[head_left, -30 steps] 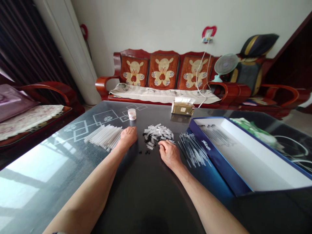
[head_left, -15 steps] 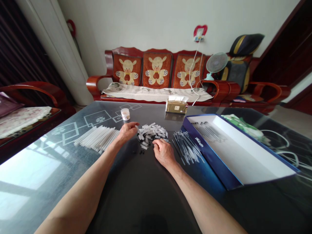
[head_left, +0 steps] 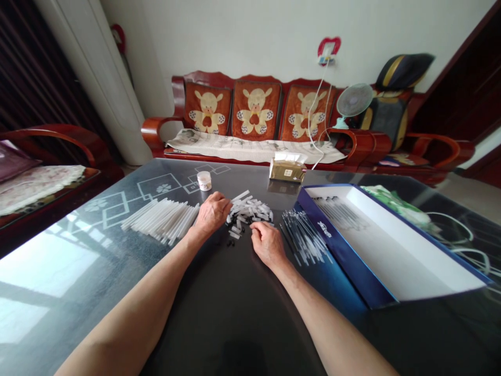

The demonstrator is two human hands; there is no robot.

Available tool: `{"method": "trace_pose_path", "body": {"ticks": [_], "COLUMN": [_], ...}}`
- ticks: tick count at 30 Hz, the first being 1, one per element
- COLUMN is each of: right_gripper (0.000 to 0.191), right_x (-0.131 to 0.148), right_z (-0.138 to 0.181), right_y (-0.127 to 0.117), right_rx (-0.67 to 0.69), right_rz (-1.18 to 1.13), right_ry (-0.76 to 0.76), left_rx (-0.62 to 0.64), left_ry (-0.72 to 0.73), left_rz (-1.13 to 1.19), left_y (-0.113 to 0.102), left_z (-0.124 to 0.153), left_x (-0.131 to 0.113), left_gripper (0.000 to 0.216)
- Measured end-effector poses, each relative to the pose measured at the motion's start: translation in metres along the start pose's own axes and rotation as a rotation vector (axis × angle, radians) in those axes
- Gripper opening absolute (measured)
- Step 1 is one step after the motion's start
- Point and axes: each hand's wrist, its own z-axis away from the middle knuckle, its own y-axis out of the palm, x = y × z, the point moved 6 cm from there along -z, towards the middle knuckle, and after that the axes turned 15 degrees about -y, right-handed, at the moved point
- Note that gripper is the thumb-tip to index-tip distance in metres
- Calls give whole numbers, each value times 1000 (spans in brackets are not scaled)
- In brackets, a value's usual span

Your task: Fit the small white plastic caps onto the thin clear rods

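Observation:
My left hand (head_left: 212,214) rests at the left edge of a pile of small white caps (head_left: 252,211), fingers curled and pinching a white tube that sticks out toward the pile. My right hand (head_left: 267,243) lies just below the pile with its fingers bent, fingertips touching the caps; what they hold is hidden. A few tiny black pieces (head_left: 230,242) lie between the hands. A row of white tubes (head_left: 162,220) lies left of my left hand. Thin clear refills (head_left: 305,235) are spread to the right of my right hand.
An open blue box with a white inside (head_left: 391,250) holds more refills at the right. A small white jar (head_left: 204,180) and a tissue box (head_left: 287,169) stand farther back on the dark glass table (head_left: 235,313). A red wooden sofa (head_left: 258,120) is behind it.
My left hand moved from beside the white tubes to the left edge of the cap pile and now pinches a white tube. My right hand stayed below the pile.

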Motion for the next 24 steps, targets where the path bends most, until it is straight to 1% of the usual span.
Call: {"method": "trace_pose_path", "body": {"ticks": [3, 6, 8, 10, 12, 14, 16, 18, 21, 24], "right_gripper": [22, 23, 24, 23, 21, 18, 15, 16, 17, 18], "right_x": [0, -2, -6, -12, -20, -31, -42, -48, -50, -48], "right_z": [0, -1, -3, -5, -7, -6, -3, 0, 3, 2], "right_y": [1, -4, -13, -27, -41, -53, -59, -60, -57, -59], "right_rx": [-8, -58, -95, -96, -45, 49, 166, 267, 340, 337], "right_rz": [-8, -40, -26, 72, 233, 385, 484, 530, 527, 495], "right_ry": [5, -3, -4, 9, 57, 155, 263, 343, 399, 420], "left_rx": [-3, -29, -67, -100, -114, -96, -54, -16, -10, -34], "left_ry": [115, 168, 208, 220, 183, 129, 85, 68, 131, 264], "left_rz": [149, 183, 186, 177, 139, 91, 47, 20, 45, 126], "left_y": [13, 22, 20, 13, 6, 2, 2, 5, 8, 9], "left_z": [2, 5, 7, 10, 11, 11, 12, 12, 13, 15], "left_x": [-3, -6, -10, -15, -19, -22, -24, -24, -25, -29], "left_gripper": [29, 37, 39, 37, 33, 31, 34, 36, 36, 32]}}
